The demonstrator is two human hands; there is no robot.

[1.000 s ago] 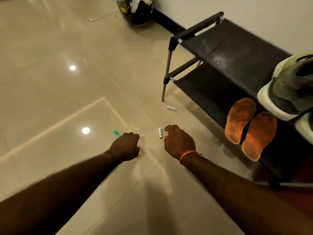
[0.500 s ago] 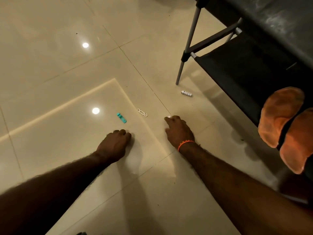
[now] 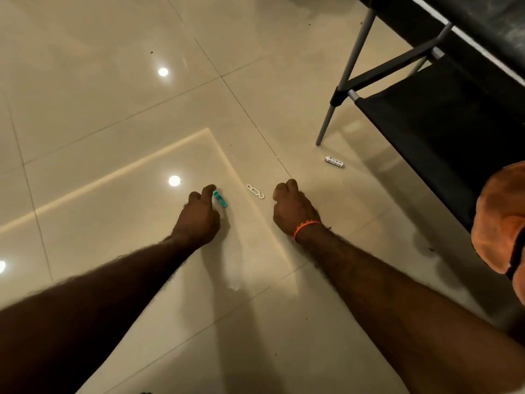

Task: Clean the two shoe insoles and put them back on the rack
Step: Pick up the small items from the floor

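Two orange insoles (image 3: 500, 223) lie side by side on the lower shelf of the black shoe rack (image 3: 443, 132) at the right edge; the frame cuts most of the second one off. My left hand (image 3: 199, 217) is down at the floor, its fingertips touching a small teal piece (image 3: 221, 199). My right hand (image 3: 292, 209), with an orange band at the wrist, is curled into a fist just above the tiles. The small white cylinder that lay at its fingertips is gone from the floor and hidden from view. Both hands are well left of the insoles.
A white clip (image 3: 255, 191) lies on the glossy beige tiles between my hands. Another small white cylinder (image 3: 334, 162) lies near the rack's grey leg (image 3: 345, 78). Ceiling lights reflect off the floor.
My head has dropped lower and closer to the floor. My right hand closed over the spot where a small white cylinder lay. My left hand moved forward onto the teal piece.
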